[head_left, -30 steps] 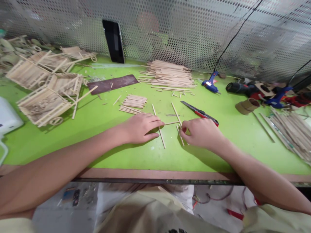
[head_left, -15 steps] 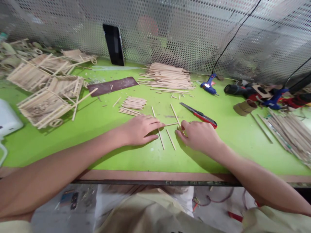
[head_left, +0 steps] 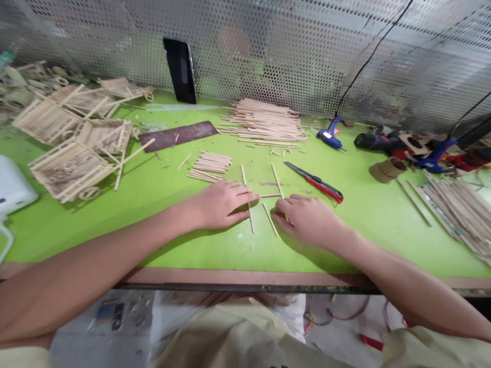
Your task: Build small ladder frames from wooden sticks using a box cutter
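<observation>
My left hand (head_left: 221,203) lies flat on the green table (head_left: 161,204), fingers stretched out and pressing on a long thin wooden stick (head_left: 247,198). A short cross stick (head_left: 269,196) runs from my left fingertips to a second long stick (head_left: 276,181). My right hand (head_left: 307,218) rests on that second stick's near end, its fingers curled down onto it. One loose short stick (head_left: 270,220) lies between my two hands, touching neither.
A small bundle of cut sticks (head_left: 210,164), a big stick pile (head_left: 264,121), a red utility knife (head_left: 316,181), a blue glue gun (head_left: 330,134) and a brown sandpaper strip (head_left: 178,135) lie beyond my hands. Finished stick carts (head_left: 74,148) stand left. A phone (head_left: 180,70) leans on the mesh wall.
My right hand slid left and down along the right stick. The loose short stick now lies uncovered between the hands. My left hand stayed put.
</observation>
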Action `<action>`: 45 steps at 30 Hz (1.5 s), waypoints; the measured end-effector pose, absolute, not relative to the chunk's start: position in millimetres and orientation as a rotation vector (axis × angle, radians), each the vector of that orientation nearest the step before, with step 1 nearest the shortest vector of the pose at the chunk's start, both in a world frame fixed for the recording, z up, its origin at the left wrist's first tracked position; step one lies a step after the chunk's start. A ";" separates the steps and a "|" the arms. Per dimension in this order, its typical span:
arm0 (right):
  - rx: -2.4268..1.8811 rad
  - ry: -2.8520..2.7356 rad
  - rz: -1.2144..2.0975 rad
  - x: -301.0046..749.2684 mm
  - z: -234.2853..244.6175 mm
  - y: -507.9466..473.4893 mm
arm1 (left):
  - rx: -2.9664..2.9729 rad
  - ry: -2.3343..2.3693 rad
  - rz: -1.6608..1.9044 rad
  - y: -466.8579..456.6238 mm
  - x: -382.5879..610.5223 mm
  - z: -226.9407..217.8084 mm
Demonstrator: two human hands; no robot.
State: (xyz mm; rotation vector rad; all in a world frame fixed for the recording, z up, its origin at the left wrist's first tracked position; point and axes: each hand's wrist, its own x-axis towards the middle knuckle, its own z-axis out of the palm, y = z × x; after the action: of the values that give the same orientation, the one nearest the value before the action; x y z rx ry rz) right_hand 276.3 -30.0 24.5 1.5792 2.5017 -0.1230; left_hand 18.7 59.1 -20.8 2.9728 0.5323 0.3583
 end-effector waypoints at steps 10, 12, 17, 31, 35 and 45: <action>1.082 3.116 -0.094 301.7 10.0 -17.4 | 2.940 0.533 0.333 58.6 19.3 -19.1; 1.071 3.092 -0.103 307.1 12.8 -12.8 | 2.941 0.536 0.321 58.2 19.5 -18.7; 1.098 3.049 -0.269 313.3 18.2 -6.9 | 2.949 0.535 0.319 58.1 19.3 -18.9; 0.935 3.113 -0.626 299.5 15.7 -14.7 | 2.951 0.527 0.340 60.0 18.3 -21.7; 0.800 3.103 -0.771 293.1 17.4 -22.1 | 2.936 0.523 0.370 59.9 17.9 -21.9; 0.994 3.068 -0.620 289.8 12.8 -26.7 | 2.916 0.507 0.341 59.5 19.1 -20.5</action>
State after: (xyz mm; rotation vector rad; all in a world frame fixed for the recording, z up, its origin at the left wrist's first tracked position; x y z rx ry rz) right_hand 289.8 -26.7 12.8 0.9942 3.0684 -0.6201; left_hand 19.1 59.5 -20.5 2.9157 0.5070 0.3408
